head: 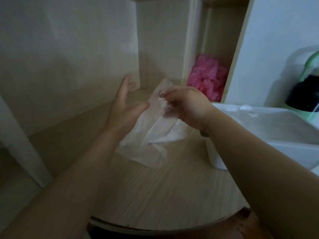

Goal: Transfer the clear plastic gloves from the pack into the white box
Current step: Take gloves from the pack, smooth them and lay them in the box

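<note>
Pale wood-grain bench meets matching upright panels in a corner; a narrow open cubby at right holds crumpled pink plastic. Far right, a green bottle stands behind a blurred dark object.

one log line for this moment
right hand grips gloves | left hand open beside them | gloves over table | box at right

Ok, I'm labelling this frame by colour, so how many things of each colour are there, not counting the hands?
Clear: 1, gloves in the right hand
White: 1, box
Pink: 1, crumpled heap in the cubby
Green: 1, bottle
Total: 4
</note>
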Demonstrator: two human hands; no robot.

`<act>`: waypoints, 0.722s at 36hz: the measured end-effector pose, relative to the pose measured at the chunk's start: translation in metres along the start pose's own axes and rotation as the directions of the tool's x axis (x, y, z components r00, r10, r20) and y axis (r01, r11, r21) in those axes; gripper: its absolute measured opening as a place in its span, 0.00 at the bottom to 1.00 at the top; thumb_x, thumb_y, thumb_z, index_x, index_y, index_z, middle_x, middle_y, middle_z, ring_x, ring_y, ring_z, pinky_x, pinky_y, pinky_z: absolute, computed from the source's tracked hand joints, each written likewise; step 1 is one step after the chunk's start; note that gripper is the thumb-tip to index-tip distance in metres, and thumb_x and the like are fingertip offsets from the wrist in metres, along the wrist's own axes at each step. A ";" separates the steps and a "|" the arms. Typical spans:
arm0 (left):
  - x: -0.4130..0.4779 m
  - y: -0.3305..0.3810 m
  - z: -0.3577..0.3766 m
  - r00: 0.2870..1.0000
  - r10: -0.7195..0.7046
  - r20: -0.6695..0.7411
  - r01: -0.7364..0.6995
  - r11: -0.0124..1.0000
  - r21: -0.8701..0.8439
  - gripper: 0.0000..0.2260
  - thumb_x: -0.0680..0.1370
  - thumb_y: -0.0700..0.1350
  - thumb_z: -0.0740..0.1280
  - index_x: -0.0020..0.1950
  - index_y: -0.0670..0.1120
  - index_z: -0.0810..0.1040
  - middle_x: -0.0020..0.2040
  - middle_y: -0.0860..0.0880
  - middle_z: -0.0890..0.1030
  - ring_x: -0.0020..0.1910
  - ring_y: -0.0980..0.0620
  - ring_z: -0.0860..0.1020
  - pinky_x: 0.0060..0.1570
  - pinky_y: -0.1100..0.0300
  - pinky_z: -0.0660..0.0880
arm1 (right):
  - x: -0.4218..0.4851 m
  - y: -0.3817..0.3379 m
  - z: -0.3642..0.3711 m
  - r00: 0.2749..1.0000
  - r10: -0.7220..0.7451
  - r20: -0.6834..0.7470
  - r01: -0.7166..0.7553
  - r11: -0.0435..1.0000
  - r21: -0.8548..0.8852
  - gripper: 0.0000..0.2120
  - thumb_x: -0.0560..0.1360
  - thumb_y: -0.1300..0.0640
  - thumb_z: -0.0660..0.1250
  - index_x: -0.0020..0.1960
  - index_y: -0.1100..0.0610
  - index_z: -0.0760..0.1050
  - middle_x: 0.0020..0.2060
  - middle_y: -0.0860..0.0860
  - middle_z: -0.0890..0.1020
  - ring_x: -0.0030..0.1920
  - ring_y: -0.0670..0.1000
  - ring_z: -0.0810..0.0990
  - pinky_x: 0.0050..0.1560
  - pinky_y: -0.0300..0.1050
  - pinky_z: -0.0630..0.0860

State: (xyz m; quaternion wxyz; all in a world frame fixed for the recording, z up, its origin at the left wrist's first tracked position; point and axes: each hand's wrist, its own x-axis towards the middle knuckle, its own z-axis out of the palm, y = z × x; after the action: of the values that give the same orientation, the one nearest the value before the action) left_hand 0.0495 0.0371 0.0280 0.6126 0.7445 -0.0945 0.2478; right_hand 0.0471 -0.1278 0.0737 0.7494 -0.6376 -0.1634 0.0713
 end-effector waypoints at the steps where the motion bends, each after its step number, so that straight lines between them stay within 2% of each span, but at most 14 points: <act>1: 0.005 0.006 0.002 0.996 -0.030 0.087 0.036 0.997 -0.073 0.38 0.66 0.51 0.69 0.75 0.56 0.60 0.65 0.60 0.72 0.67 0.61 0.69 0.67 0.58 0.65 | -0.003 -0.007 -0.003 0.999 0.014 0.030 -0.014 1.000 0.000 0.11 0.73 0.72 0.59 0.38 0.63 0.77 0.30 0.52 0.77 0.29 0.47 0.71 0.28 0.40 0.75; 3: 0.012 0.015 0.006 0.957 -0.103 0.271 0.147 0.978 -0.146 0.35 0.63 0.57 0.70 0.70 0.58 0.66 0.65 0.56 0.75 0.67 0.56 0.71 0.71 0.52 0.62 | -0.007 -0.016 -0.009 0.996 0.041 0.082 -0.040 0.999 -0.017 0.11 0.72 0.73 0.57 0.38 0.63 0.76 0.31 0.51 0.77 0.31 0.48 0.71 0.29 0.40 0.74; 5: 0.016 0.019 0.013 0.888 -0.139 0.438 0.213 0.969 -0.126 0.32 0.63 0.64 0.71 0.66 0.55 0.75 0.67 0.53 0.75 0.68 0.51 0.71 0.72 0.43 0.58 | -0.011 -0.025 -0.017 0.991 0.070 0.117 -0.063 0.996 -0.062 0.12 0.72 0.73 0.56 0.38 0.63 0.75 0.34 0.54 0.76 0.35 0.51 0.71 0.35 0.42 0.71; 7: 0.013 0.025 0.023 0.836 -0.145 0.530 0.248 0.960 -0.130 0.29 0.64 0.63 0.72 0.61 0.51 0.80 0.63 0.48 0.79 0.64 0.46 0.74 0.71 0.43 0.59 | -0.017 -0.032 -0.026 0.990 0.096 0.104 -0.080 0.986 -0.145 0.11 0.73 0.72 0.57 0.39 0.62 0.75 0.35 0.56 0.74 0.35 0.52 0.70 0.36 0.43 0.69; 9: 0.013 0.028 0.032 0.841 -0.161 0.516 0.270 0.952 -0.142 0.27 0.61 0.57 0.77 0.54 0.43 0.83 0.55 0.44 0.81 0.56 0.45 0.76 0.64 0.48 0.65 | -0.023 -0.036 -0.036 0.995 0.094 0.011 -0.089 0.963 -0.254 0.07 0.74 0.70 0.60 0.44 0.63 0.75 0.34 0.56 0.70 0.32 0.51 0.69 0.31 0.41 0.70; 11: 0.011 0.035 0.041 0.872 -0.183 0.453 0.274 0.951 -0.142 0.10 0.62 0.46 0.76 0.41 0.47 0.86 0.42 0.47 0.83 0.46 0.49 0.78 0.54 0.53 0.71 | -0.028 -0.039 -0.049 0.990 0.059 -0.128 -0.098 0.942 -0.322 0.06 0.74 0.67 0.64 0.50 0.66 0.76 0.35 0.58 0.71 0.33 0.54 0.71 0.34 0.43 0.73; 13: 0.014 0.040 0.050 0.909 -0.177 0.377 0.232 0.967 -0.105 0.02 0.65 0.41 0.75 0.35 0.47 0.84 0.35 0.49 0.81 0.37 0.52 0.78 0.46 0.57 0.73 | -0.033 -0.040 -0.062 0.970 0.017 -0.241 -0.111 0.916 -0.385 0.06 0.73 0.65 0.67 0.49 0.67 0.77 0.35 0.58 0.75 0.34 0.54 0.74 0.36 0.47 0.75; 15: 0.019 0.045 0.062 0.954 -0.131 0.270 0.146 0.988 -0.039 0.05 0.70 0.38 0.75 0.37 0.46 0.81 0.32 0.50 0.79 0.31 0.57 0.76 0.39 0.63 0.73 | -0.038 -0.042 -0.076 0.947 -0.034 -0.320 -0.136 0.859 -0.494 0.04 0.74 0.62 0.69 0.42 0.62 0.75 0.29 0.54 0.72 0.28 0.50 0.71 0.29 0.43 0.70; 17: 0.026 0.050 0.074 0.986 -0.077 0.145 0.064 0.994 0.090 0.06 0.72 0.39 0.74 0.38 0.48 0.79 0.31 0.53 0.77 0.29 0.59 0.74 0.33 0.66 0.70 | -0.042 -0.044 -0.092 0.922 -0.078 -0.380 -0.165 0.809 -0.564 0.08 0.74 0.60 0.69 0.37 0.59 0.73 0.25 0.52 0.70 0.24 0.48 0.67 0.24 0.39 0.66; 19: 0.035 0.051 0.081 0.999 0.006 0.054 -0.023 0.953 0.303 0.04 0.72 0.42 0.73 0.44 0.50 0.81 0.35 0.54 0.77 0.35 0.54 0.76 0.37 0.63 0.71 | -0.047 -0.046 -0.109 0.897 -0.111 -0.428 -0.186 0.784 -0.593 0.11 0.74 0.59 0.70 0.35 0.57 0.71 0.24 0.51 0.69 0.22 0.48 0.66 0.22 0.37 0.65; 20: 0.038 0.052 0.086 0.998 0.052 0.039 -0.064 0.902 0.428 0.08 0.71 0.44 0.73 0.50 0.50 0.81 0.40 0.53 0.79 0.41 0.51 0.78 0.43 0.60 0.73 | -0.049 -0.046 -0.118 0.883 -0.124 -0.453 -0.206 0.763 -0.613 0.11 0.74 0.59 0.70 0.35 0.58 0.72 0.25 0.52 0.69 0.22 0.48 0.67 0.23 0.37 0.65; 21: 0.039 0.053 0.088 0.995 0.091 0.035 -0.095 0.840 0.534 0.15 0.71 0.46 0.73 0.57 0.51 0.80 0.46 0.51 0.79 0.48 0.47 0.78 0.50 0.56 0.75 | -0.049 -0.045 -0.127 0.870 -0.129 -0.476 -0.234 0.740 -0.630 0.09 0.73 0.58 0.70 0.37 0.60 0.73 0.27 0.52 0.70 0.24 0.49 0.67 0.24 0.38 0.66; 23: 0.036 0.061 0.103 0.987 0.152 0.057 -0.154 0.775 0.613 0.22 0.71 0.49 0.72 0.65 0.51 0.76 0.57 0.44 0.77 0.57 0.42 0.76 0.59 0.50 0.73 | -0.054 -0.044 -0.151 0.828 -0.131 -0.545 -0.316 0.694 -0.647 0.09 0.73 0.56 0.71 0.45 0.63 0.76 0.31 0.54 0.74 0.27 0.51 0.70 0.29 0.41 0.69; 26: 0.027 0.072 0.127 0.956 0.222 0.193 -0.293 0.781 0.552 0.20 0.74 0.47 0.71 0.65 0.48 0.76 0.59 0.44 0.75 0.59 0.44 0.74 0.57 0.58 0.68 | -0.062 -0.042 -0.184 0.775 -0.117 -0.621 -0.454 0.580 -0.676 0.16 0.74 0.53 0.69 0.53 0.66 0.76 0.41 0.58 0.79 0.37 0.55 0.77 0.40 0.45 0.76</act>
State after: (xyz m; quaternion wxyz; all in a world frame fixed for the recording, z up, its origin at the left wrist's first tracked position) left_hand 0.0726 -0.0972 0.0873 0.3130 0.8876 -0.1520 0.3017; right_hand 0.0464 -0.3267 0.0803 0.3816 -0.9031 0.1369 -0.1416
